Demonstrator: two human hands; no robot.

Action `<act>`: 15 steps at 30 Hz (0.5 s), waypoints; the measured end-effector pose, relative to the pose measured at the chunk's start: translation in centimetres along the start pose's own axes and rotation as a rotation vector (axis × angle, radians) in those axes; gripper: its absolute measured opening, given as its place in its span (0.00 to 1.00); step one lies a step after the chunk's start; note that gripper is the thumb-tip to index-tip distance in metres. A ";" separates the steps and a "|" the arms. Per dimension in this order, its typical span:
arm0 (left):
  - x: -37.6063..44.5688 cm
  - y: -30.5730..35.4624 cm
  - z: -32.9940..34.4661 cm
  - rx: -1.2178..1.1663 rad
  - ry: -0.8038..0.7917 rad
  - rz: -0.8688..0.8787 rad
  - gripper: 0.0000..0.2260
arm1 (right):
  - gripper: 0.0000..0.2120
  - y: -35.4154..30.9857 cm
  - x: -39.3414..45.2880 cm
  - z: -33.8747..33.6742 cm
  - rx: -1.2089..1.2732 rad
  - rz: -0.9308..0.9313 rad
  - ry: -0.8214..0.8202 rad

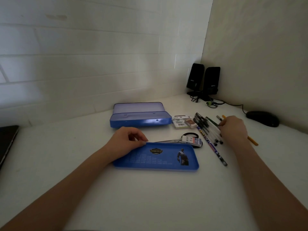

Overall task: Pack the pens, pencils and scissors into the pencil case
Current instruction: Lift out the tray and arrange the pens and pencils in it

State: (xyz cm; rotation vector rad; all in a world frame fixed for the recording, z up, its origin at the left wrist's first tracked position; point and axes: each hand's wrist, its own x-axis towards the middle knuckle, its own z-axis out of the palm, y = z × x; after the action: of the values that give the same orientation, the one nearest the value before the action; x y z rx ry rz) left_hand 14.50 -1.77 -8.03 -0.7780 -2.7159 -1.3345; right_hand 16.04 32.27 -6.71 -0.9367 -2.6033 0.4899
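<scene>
Under the left hand (128, 140) lies the blue tray (156, 157), flat on the desk (150, 197). Thumb and curled fingers pinch the tray's far left rim; the palm rests over its left end. Print and a figure show on the tray face.

Right hand (233, 129) sits on the pens (210, 129), fingers curled down over the bundle, apparently gripping several; the exact hold is hidden by the knuckles. Pen tips and caps fan out to the left of this hand. A yellow pencil (252, 140) passes under the hand, ends showing on both sides. A patterned pencil (211, 145) lies just left of the pens, running toward the viewer.

Between the two hands: scissors (178, 140), blades pointing toward the left hand, black handles toward the right. A small 2B lead box (191, 140) lies on the handles. The scissors touch or pass just behind the tray's far edge.

Beyond the left hand stands the case (140, 120), open, lid tilted back toward the wall, inside not visible. Erasers (183, 121) lie just right of the case, left of the pens.

Beyond the right hand: mouse (262, 118), and two black speakers (203, 80) in the corner with cables. Far left of the left hand, a dark laptop edge (7, 140).
</scene>
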 end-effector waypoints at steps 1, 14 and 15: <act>0.0 0.0 0.0 0.005 0.000 -0.002 0.07 | 0.10 -0.1 0.0 0.0 0.008 -0.008 0.007; -0.1 0.3 0.2 -0.011 0.003 0.015 0.09 | 0.12 2.2 0.6 -0.1 -0.002 0.176 0.141; 0.0 0.4 0.2 -0.007 0.002 0.015 0.08 | 0.12 2.0 0.6 -0.1 0.009 0.179 0.143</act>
State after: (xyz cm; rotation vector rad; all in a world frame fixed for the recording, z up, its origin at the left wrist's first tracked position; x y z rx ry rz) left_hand 14.75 -1.43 -7.93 -0.7958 -2.6996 -1.3420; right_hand 16.76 34.13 -7.31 -1.1642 -2.4008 0.4607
